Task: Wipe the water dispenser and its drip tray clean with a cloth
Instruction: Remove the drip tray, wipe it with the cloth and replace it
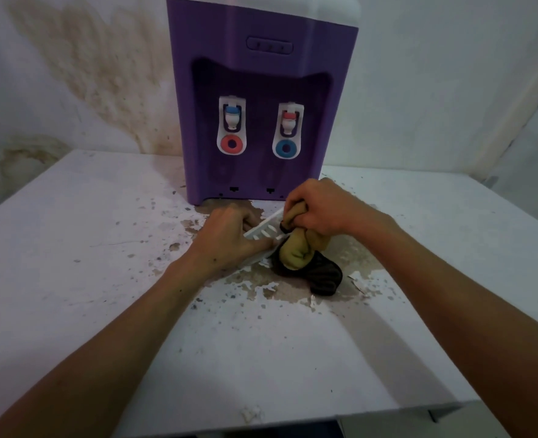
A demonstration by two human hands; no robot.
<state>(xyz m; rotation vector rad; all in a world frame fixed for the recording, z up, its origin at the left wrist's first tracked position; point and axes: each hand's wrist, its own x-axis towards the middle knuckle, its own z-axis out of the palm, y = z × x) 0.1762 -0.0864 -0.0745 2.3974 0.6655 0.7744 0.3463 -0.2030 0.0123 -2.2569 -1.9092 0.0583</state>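
A purple water dispenser [261,99] with two white taps stands at the back of the white table. In front of it the white slotted drip tray [265,230] is off the machine and tilted on the tabletop. My left hand [229,238] holds the tray at its left end, thumb along its front edge. My right hand [318,207] grips a bunched yellow and dark striped cloth [302,254] and presses it against the tray's right part. The cloth hides that end of the tray.
The white table [103,248] has peeling, stained paint around the tray and a front edge [293,418] close to me. Stained walls stand behind and to the right. The dispenser's base shows two small slots [252,189].
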